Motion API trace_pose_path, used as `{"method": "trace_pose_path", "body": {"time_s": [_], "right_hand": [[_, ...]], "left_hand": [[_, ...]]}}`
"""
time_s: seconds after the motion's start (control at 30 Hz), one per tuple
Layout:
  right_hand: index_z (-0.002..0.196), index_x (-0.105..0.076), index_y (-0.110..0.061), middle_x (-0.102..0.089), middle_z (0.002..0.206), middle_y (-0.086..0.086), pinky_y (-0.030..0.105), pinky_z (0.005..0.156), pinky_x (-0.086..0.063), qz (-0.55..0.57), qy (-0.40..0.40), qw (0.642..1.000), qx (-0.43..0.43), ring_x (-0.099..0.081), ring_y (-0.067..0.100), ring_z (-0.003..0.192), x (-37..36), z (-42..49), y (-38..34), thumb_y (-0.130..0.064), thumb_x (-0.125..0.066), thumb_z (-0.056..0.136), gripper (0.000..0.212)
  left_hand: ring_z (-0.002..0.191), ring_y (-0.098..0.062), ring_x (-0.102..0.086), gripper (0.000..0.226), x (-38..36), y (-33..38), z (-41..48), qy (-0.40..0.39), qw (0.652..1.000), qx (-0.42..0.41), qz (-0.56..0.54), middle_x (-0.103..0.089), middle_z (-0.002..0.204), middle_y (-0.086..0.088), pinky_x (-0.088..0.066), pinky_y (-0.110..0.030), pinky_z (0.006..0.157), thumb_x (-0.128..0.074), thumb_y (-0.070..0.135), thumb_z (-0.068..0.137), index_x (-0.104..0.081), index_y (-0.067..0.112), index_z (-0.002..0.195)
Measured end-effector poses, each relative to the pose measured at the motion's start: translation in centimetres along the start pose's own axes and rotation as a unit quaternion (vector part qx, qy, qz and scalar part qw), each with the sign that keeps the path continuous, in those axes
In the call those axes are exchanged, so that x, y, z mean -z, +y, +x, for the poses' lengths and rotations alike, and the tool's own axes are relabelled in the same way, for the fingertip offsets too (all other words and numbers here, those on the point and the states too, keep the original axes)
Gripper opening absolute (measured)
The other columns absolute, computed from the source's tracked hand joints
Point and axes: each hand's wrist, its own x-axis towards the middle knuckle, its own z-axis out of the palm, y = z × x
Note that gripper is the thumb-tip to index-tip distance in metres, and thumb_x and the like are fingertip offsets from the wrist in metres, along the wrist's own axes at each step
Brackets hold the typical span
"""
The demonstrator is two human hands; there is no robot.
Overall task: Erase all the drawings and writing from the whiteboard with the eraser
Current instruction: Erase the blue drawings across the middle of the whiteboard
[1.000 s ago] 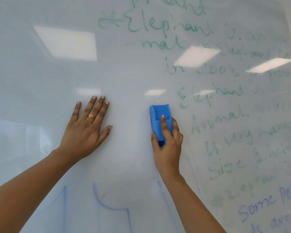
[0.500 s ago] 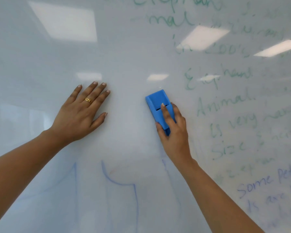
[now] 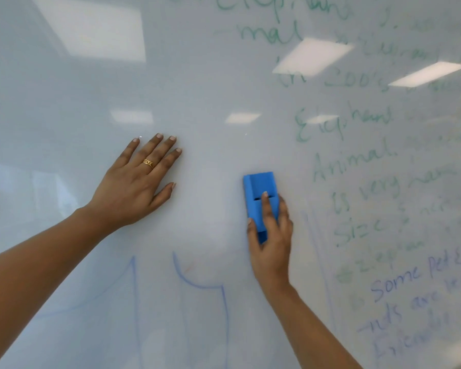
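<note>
Whiteboard (image 3: 210, 75) fills the whole view, upright before the person. The eraser (image 3: 258, 193) lies flat against it near the middle, its long side pointing up. The right hand (image 3: 270, 241) holds it from below. Its grip is closed round the eraser, with the thumb on the left edge, one finger stretched along the back and the others at the right edge. The left hand (image 3: 133, 187) rests flat on the board well to the left, fingers straight and spread, holding nothing.

The step in hand looks like wiping the middle of the board, which is bare around the eraser. Plenty is left. Green writing (image 3: 357, 161), partly faint and smeared, runs down the right side. Blue writing (image 3: 410, 288) sits below it, and blue lines (image 3: 197, 283) of a drawing cross the bottom. The next move probably calls for pressing the eraser flat and sweeping right into the green words, or down over the blue lines.

The eraser is a bright blue block with a slot across its back.
</note>
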Motion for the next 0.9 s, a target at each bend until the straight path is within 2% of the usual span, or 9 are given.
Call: {"method": "trace_pose_path", "body": {"time_s": [0.13, 0.2, 0.3, 0.47, 0.53, 0.63, 0.67, 0.8, 0.9], "right_hand": [[0.144, -0.026, -0.029, -0.024, 0.148, 0.005, 0.027, 0.104, -0.033, -0.001, -0.067, 0.995, 0.076, -0.035, 0.019, 0.122, -1.7, -2.6, -3.2, -0.030, -0.044, 0.092, 0.055], [0.144, -0.022, -0.032, -0.020, 0.149, 0.001, 0.028, 0.103, -0.033, -0.007, -0.090, 0.991, 0.101, -0.034, 0.016, 0.124, -1.4, -2.8, -3.3, -0.030, -0.043, 0.093, 0.056], [0.144, -0.026, -0.027, -0.023, 0.149, 0.003, 0.025, 0.105, -0.031, -0.025, -0.106, 0.988, 0.113, -0.035, 0.017, 0.124, -0.4, -1.9, -1.9, -0.030, -0.044, 0.093, 0.054], [0.142, -0.018, -0.034, -0.021, 0.149, -0.004, 0.004, 0.101, -0.016, -0.016, -0.078, 0.997, -0.018, -0.018, -0.006, 0.125, 2.4, 1.0, 1.0, -0.024, -0.052, 0.094, 0.060], [0.140, -0.019, -0.036, -0.021, 0.151, 0.000, 0.010, 0.104, -0.019, -0.008, -0.055, 0.996, -0.069, -0.017, -0.004, 0.127, 3.4, 2.1, 2.3, -0.021, -0.053, 0.094, 0.060], [0.141, -0.030, -0.034, -0.023, 0.151, 0.001, 0.034, 0.110, -0.032, 0.021, -0.016, 0.989, -0.144, -0.023, 0.007, 0.136, 4.3, 2.8, 3.7, -0.020, -0.054, 0.093, 0.055], [0.141, -0.031, -0.033, -0.023, 0.151, 0.000, 0.037, 0.109, -0.034, 0.024, -0.009, 0.986, -0.164, -0.023, 0.010, 0.137, 4.6, 2.6, 4.1, -0.021, -0.053, 0.093, 0.054], [0.141, -0.031, -0.033, -0.022, 0.151, -0.001, 0.023, 0.103, -0.033, 0.027, 0.011, 0.979, -0.201, -0.020, -0.002, 0.129, 5.6, 0.7, 5.1, -0.021, -0.053, 0.093, 0.054], [0.141, -0.033, -0.031, -0.023, 0.151, 0.000, 0.019, 0.097, -0.032, 0.026, 0.014, 0.975, -0.218, -0.023, 0.005, 0.135, 5.7, 0.1, 5.2, -0.020, -0.054, 0.093, 0.054]], "left_hand": [[0.139, -0.023, -0.023, 0.058, 0.1, 0.0, 0.0, -0.003, 1.000, -0.004, -0.005, -0.033, 0.149, -0.013, -0.011, -0.041, 0.115, -0.029, 0.039, 0.094, -0.038, 0.006, 0.141], [0.138, -0.024, -0.025, 0.058, 0.2, -0.1, 0.0, -0.006, 1.000, -0.006, -0.006, -0.034, 0.148, -0.013, -0.010, -0.040, 0.115, -0.029, 0.039, 0.093, -0.039, 0.005, 0.140], [0.138, -0.026, -0.026, 0.059, 0.2, 0.1, -0.1, -0.005, 1.000, -0.004, -0.011, -0.035, 0.148, -0.014, -0.011, -0.041, 0.115, -0.030, 0.039, 0.093, -0.041, 0.004, 0.139], [0.138, -0.027, -0.027, 0.059, 0.1, 0.3, -0.3, -0.003, 1.000, -0.002, -0.016, -0.035, 0.148, -0.015, -0.013, -0.044, 0.114, -0.030, 0.038, 0.092, -0.042, 0.003, 0.138], [0.138, -0.027, -0.027, 0.059, 0.1, 0.4, -0.3, -0.004, 1.000, -0.003, -0.017, -0.035, 0.148, -0.014, -0.014, -0.044, 0.114, -0.030, 0.038, 0.093, -0.042, 0.003, 0.138], [0.138, -0.027, -0.028, 0.059, 0.1, 0.4, -0.4, 0.001, 1.000, -0.001, -0.017, -0.035, 0.148, -0.014, -0.015, -0.045, 0.114, -0.030, 0.038, 0.093, -0.042, 0.003, 0.138], [0.138, -0.027, -0.028, 0.059, 0.0, 0.5, -0.3, 0.003, 1.000, -0.001, -0.018, -0.035, 0.148, -0.014, -0.015, -0.046, 0.114, -0.030, 0.038, 0.093, -0.042, 0.003, 0.138], [0.138, -0.028, -0.029, 0.059, -0.1, 0.7, -0.4, 0.004, 1.000, 0.000, -0.018, -0.034, 0.148, -0.015, -0.014, -0.046, 0.114, -0.029, 0.038, 0.093, -0.042, 0.002, 0.138], [0.138, -0.029, -0.028, 0.059, -0.2, 0.7, -0.3, 0.004, 1.000, 0.001, -0.020, -0.034, 0.148, -0.015, -0.013, -0.046, 0.114, -0.029, 0.038, 0.093, -0.041, 0.002, 0.139]]}}
